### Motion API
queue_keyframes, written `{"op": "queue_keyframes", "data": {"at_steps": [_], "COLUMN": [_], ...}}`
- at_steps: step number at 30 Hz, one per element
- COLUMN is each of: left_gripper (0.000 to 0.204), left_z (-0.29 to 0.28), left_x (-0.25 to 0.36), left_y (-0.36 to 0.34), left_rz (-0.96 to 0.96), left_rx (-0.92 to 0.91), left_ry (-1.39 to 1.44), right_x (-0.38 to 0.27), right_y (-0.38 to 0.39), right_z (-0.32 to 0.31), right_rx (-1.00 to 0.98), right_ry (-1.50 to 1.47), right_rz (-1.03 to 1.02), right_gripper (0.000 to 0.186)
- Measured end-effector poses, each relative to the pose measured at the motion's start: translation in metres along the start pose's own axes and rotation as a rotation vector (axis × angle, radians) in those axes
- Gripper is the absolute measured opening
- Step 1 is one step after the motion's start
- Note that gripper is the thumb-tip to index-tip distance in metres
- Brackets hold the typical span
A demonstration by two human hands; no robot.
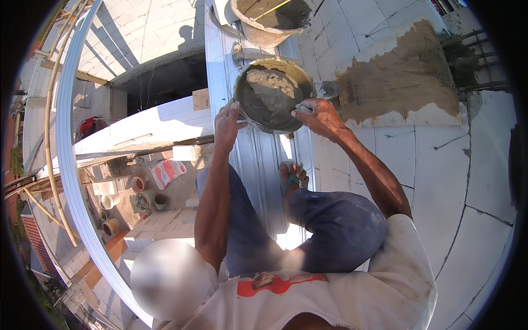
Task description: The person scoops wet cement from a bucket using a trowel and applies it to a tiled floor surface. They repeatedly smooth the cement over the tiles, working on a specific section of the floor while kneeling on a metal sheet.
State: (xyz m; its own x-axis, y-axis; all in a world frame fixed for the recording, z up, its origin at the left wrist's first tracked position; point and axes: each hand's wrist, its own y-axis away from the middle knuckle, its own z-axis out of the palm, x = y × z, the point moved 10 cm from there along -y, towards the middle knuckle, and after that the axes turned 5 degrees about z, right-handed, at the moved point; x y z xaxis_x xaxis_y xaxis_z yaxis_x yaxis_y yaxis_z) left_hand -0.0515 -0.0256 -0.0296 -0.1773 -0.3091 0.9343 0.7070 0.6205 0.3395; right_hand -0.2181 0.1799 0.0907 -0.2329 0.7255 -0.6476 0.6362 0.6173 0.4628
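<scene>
A round bucket (300,74) of wet grey mortar (269,91) is in front of me, over long pale metal panels. My left hand (225,125) is closed on its left rim, with the thumb toward me. On the near right side, my right hand (319,116) grips the rim between thumb and fingers. The bucket's underside is hidden. Just beyond it stands a larger tub (261,36), also holding grey mortar, with a thin yellow strip across its top. My foot (294,176), in a green flip-flop, rests on the panels (264,176) below the bucket.
Right of the bucket lies a mortar-smeared board (396,82) on pale blocks (440,165), with steel bars (484,55) at the far right. To the left is a drop to a lower level with several buckets and a red-and-white sack (168,173). A long metal rail (65,110) edges it.
</scene>
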Motion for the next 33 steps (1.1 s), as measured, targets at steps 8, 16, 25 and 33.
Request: {"op": "queue_keyframes", "data": {"at_steps": [8,16,25,33], "left_gripper": [0.073,0.054,0.049,0.041], "left_z": [-0.057,-0.029,0.001,0.005], "left_x": [-0.019,-0.029,0.004,-0.004], "left_y": [-0.002,-0.013,-0.012,-0.032], "left_rz": [0.032,0.008,0.081,0.282], "left_rx": [0.302,0.292,0.165,0.100], "left_ry": [0.074,0.115,0.133,0.086], "right_x": [-0.065,-0.027,-0.060,-0.014], "right_y": [0.089,0.174,0.199,0.076], "right_z": [-0.107,-0.323,-0.297,-0.100], "right_rx": [-0.076,0.217,0.739,0.394], "right_ry": [-0.278,-0.773,-0.326,0.887], "right_rz": [0.114,0.040,-0.048,-0.200], "right_gripper": [0.050,0.038,0.045,0.024]}}
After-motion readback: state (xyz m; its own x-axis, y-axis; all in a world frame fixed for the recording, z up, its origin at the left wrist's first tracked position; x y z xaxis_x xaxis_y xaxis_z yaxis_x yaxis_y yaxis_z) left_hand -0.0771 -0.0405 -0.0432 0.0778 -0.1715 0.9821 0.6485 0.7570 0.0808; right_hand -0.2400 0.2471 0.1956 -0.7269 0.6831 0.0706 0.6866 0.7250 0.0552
